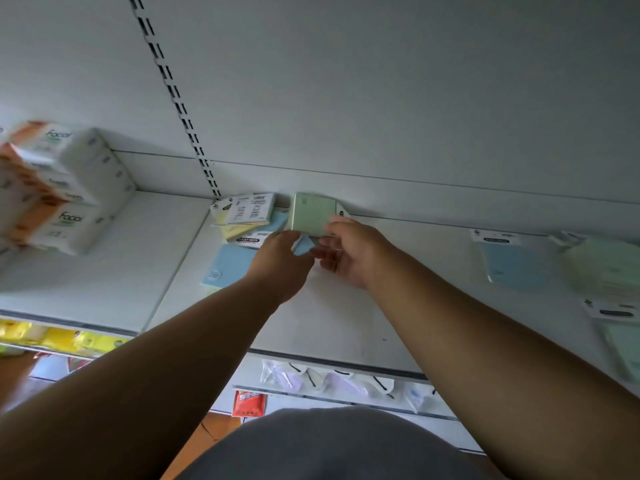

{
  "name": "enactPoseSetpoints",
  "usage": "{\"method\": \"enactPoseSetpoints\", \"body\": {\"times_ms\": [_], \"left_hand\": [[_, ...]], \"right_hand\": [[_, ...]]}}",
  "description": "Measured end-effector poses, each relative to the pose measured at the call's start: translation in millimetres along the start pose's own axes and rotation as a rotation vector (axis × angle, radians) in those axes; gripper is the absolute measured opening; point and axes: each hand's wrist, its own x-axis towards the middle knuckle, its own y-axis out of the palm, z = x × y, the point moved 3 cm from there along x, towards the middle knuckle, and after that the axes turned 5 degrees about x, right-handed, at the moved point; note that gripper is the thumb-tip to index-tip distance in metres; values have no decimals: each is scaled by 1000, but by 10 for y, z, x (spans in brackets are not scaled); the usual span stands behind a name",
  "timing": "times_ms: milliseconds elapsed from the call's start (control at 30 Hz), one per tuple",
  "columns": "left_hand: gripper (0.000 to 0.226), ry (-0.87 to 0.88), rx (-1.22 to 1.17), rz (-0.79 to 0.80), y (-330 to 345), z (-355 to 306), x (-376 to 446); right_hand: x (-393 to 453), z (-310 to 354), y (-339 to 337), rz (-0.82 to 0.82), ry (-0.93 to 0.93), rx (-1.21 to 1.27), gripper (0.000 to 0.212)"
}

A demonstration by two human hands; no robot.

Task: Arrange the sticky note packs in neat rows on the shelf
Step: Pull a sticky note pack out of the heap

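Both hands are meeting at a green pack at the back of the shelf [329, 317], mid-frame.
The right hand [349, 252] is pinching the green pack [313, 213] between curled fingers; the left hand [280, 261] is touching its lower edge, and whether its fingers grip cannot be told.

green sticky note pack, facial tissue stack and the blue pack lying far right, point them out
green sticky note pack [313, 213], head view, front face
facial tissue stack [62, 188], head view, side wrapper
blue pack [516, 265], head view, blue centre

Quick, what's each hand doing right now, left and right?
Left hand: fingers pinch the lower edge of the green sticky note pack.
Right hand: grips the same green pack from its right side.
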Motion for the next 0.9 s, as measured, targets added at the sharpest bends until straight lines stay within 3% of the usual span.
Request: {"method": "enactPoseSetpoints", "body": {"times_ms": [100, 167, 267, 400, 600, 700, 767, 900], "left_hand": [[58, -78, -116, 52, 10, 49, 59], [61, -136, -254, 78, 17, 74, 92], [36, -227, -540, 129, 3, 12, 151], [6, -471, -925, 67, -39, -82, 276], [10, -415, -818, 281, 84, -315, 336], [10, -389, -789, 249, 203, -345, 237], [8, -346, -798, 179, 272, -356, 137], [26, -170, -671, 106, 493, -422, -153]], "right_hand": [[45, -26, 39, -94, 37, -6, 12], [80, -31, 54, -132, -50, -114, 13], [63, -53, 81, -223, -210, -268, 17], [71, -44, 22, -297, -238, -116, 16], [121, -2, -215, -333, -83, 398, 19], [47, 50, -363, -401, -146, 248, 3], [-76, 75, -494, -415, -229, 92, 14], [-475, 20, -882, -331, -398, -176, 36]]}}
